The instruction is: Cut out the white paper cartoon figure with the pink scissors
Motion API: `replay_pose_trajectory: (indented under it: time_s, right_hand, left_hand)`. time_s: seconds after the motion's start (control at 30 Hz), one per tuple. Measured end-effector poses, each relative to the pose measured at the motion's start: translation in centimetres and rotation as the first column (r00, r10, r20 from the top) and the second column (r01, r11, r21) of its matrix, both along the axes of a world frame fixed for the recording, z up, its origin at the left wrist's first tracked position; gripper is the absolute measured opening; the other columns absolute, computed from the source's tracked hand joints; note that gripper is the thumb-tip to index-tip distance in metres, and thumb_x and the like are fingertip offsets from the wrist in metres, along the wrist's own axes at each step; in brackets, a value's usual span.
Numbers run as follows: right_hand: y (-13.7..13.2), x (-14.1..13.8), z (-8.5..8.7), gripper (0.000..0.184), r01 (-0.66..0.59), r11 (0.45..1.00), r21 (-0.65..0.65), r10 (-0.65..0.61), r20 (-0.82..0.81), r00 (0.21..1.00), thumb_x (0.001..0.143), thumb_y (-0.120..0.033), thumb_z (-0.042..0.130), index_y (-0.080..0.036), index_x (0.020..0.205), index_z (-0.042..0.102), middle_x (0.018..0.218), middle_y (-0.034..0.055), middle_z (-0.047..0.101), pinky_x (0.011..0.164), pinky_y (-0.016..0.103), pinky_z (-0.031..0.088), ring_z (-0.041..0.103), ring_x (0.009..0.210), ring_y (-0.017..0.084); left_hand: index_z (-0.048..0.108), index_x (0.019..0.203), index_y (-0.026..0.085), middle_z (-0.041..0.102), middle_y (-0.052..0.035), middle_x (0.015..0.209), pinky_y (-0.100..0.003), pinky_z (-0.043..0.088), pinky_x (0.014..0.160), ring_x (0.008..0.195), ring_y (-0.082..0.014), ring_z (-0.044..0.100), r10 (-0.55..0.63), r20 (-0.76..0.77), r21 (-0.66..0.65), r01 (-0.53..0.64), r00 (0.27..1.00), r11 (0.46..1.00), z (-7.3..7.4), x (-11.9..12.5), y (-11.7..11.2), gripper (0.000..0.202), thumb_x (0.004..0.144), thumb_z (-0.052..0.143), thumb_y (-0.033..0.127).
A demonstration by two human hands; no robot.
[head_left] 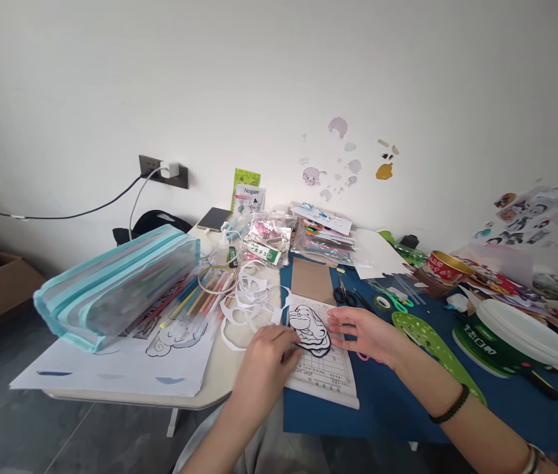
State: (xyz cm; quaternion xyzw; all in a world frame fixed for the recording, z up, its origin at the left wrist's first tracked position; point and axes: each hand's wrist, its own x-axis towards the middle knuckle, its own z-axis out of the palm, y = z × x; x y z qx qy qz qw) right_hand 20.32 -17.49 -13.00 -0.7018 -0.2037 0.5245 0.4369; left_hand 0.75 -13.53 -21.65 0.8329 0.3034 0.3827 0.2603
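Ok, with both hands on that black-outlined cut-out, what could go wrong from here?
The cut-out is thin paper, gripped by the left hand and steadied by the right hand; its narrow edges could tear or crease. The loose paper scraps beside it could be swept off the table by the left forearm.

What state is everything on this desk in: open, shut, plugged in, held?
left hand, pinching the edge of the paper cutout.
right hand, open, fingertips on the cutout.
pencil case, shut, lying on its side.
green tub, white lid on.
charger, plugged into the wall socket.
phone, screen dark.
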Motion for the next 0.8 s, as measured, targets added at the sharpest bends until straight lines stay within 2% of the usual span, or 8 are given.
replay_pose_trajectory:
  time_s: [0.1,0.23,0.3,0.43,0.53,0.8]
  right_hand:
    - [-0.3,0.4,-0.1,0.006,0.008,1.0,0.03,-0.008,0.009,1.0,0.086,-0.02,0.065,-0.017,0.082,0.067,0.099,0.0123,0.061,0.075,0.035,0.061,0.059,0.099,0.026]
    - [-0.6,0.4,-0.2,0.006,0.054,0.996,0.068,-0.054,0.002,0.999,0.088,-0.017,0.062,-0.016,0.085,0.068,0.108,0.0135,0.058,0.077,0.038,0.062,0.057,0.105,0.027]
    - [-0.7,0.2,-0.3,0.01,0.08,0.993,0.085,-0.079,-0.018,0.997,0.09,-0.014,0.059,-0.015,0.085,0.067,0.108,0.0133,0.058,0.076,0.037,0.062,0.057,0.106,0.027]
    - [-0.9,-0.2,-0.7,0.014,0.123,0.987,0.103,-0.115,-0.079,0.99,0.091,-0.011,0.056,-0.014,0.084,0.067,0.102,0.0121,0.06,0.075,0.036,0.062,0.059,0.102,0.025]
    - [-1.2,-0.4,-0.9,0.015,0.145,0.983,0.112,-0.131,-0.118,0.984,0.091,-0.01,0.056,-0.014,0.082,0.068,0.1,0.0116,0.061,0.075,0.037,0.063,0.06,0.099,0.025]
    - [-1.3,-0.4,-1.1,0.016,0.208,0.969,0.131,-0.19,-0.14,0.972,0.091,-0.008,0.056,-0.013,0.082,0.068,0.099,0.0126,0.062,0.075,0.037,0.062,0.06,0.097,0.024]
  left_hand:
    - [0.065,0.098,0.016,0.07,-0.0115,0.107,-0.044,0.054,0.09,0.103,-0.0282,0.066,0.023,-0.036,-0.046,-0.025,0.999,0.999,0.4,0.2,0.2,0.022,0.077,0.071,0.012]
    - [0.051,0.129,0.013,0.048,-0.0241,0.142,-0.058,0.041,0.105,0.132,-0.042,0.045,0.008,-0.155,-0.137,-0.029,0.988,0.99,1.2,1.6,1.2,0.082,0.056,0.086,0.029]
    - [0.047,0.134,0.014,0.044,-0.025,0.145,-0.059,0.038,0.108,0.135,-0.0436,0.042,-0.044,-0.208,-0.179,0.006,0.977,0.984,1.7,2.3,1.8,0.098,0.049,0.089,0.034]
    - [0.049,0.133,0.012,0.055,-0.0234,0.137,-0.054,0.041,0.106,0.131,-0.0402,0.048,-0.108,-0.252,-0.216,0.052,0.962,0.975,2.6,2.9,2.2,0.089,0.056,0.087,0.032]
    - [0.05,0.132,0.008,0.056,-0.0237,0.135,-0.051,0.04,0.108,0.131,-0.0382,0.048,-0.114,-0.262,-0.23,0.053,0.958,0.972,2.8,2.7,2.0,0.082,0.062,0.085,0.031]
    - [0.053,0.129,0.011,0.057,-0.0201,0.134,-0.049,0.042,0.106,0.13,-0.0361,0.048,-0.098,-0.249,-0.22,0.043,0.963,0.975,2.3,2.6,1.9,0.072,0.066,0.084,0.028]
